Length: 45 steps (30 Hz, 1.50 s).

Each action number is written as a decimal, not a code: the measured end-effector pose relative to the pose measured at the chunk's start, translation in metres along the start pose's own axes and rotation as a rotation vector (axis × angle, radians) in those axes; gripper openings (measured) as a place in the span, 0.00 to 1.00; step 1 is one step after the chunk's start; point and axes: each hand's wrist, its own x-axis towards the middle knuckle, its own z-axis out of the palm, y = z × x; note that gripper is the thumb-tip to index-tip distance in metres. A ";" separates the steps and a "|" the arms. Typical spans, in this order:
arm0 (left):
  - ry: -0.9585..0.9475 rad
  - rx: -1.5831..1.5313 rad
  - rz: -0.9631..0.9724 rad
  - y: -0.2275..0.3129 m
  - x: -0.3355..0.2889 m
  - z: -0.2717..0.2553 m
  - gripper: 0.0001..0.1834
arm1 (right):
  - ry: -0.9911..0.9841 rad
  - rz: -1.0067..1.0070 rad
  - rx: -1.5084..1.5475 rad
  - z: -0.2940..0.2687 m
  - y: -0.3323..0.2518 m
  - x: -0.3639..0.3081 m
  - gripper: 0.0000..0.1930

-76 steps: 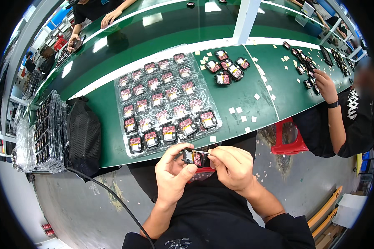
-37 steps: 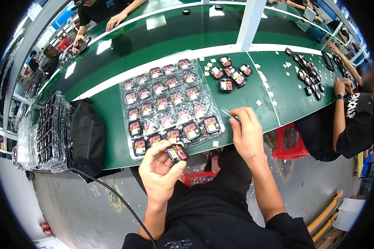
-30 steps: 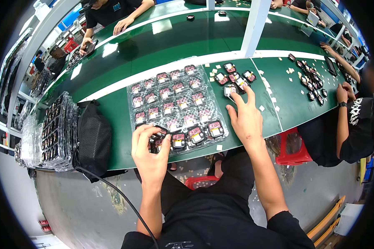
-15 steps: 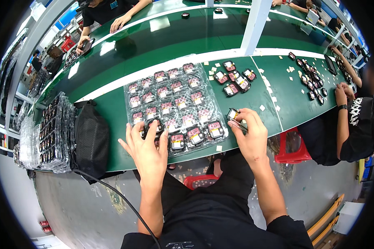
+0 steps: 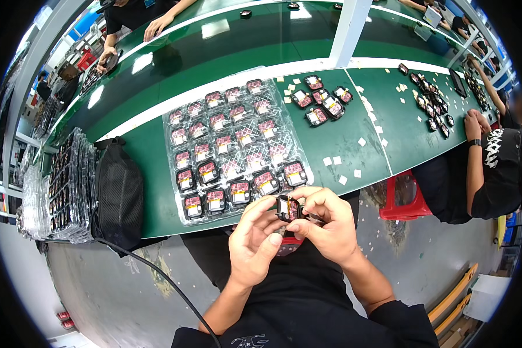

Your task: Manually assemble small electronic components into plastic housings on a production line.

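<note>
A long green bench (image 5: 226,52) curves across the view, with a white stripe running along it. At its left end leans a stack of clear plastic trays (image 5: 61,185), and just beside that lies a black mesh bag (image 5: 119,194) with a black cable (image 5: 156,278) trailing down from it. In the middle of the bench, close to the near edge, sits a clear tray (image 5: 238,145) with rows of pockets. Most pockets hold a small black part with a red or pink face; judging from the tray, the front rows nearest the person look filled and only a few pockets appear bare, so the work on this tray seems well along, though the fisheye blur makes an exact count unsafe. To the right of the tray a loose cluster of parts (image 5: 322,104) waits on the bench, with small white squares (image 5: 354,156) scattered about. Farther right, another person's forearm (image 5: 475,151) rests at a second group of parts.

Just off the bench edge, over the lap, the left hand (image 5: 255,240) and the right hand (image 5: 327,226) meet around one small black part (image 5: 287,207). Fingers of both hands are closed on it, pinching it from either side, thumbs pressed near its lower edge. It has not yet gone into the tray.
</note>
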 end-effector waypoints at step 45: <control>0.059 0.031 -0.128 0.005 -0.006 -0.012 0.36 | 0.093 -0.411 -0.558 0.000 -0.007 -0.007 0.08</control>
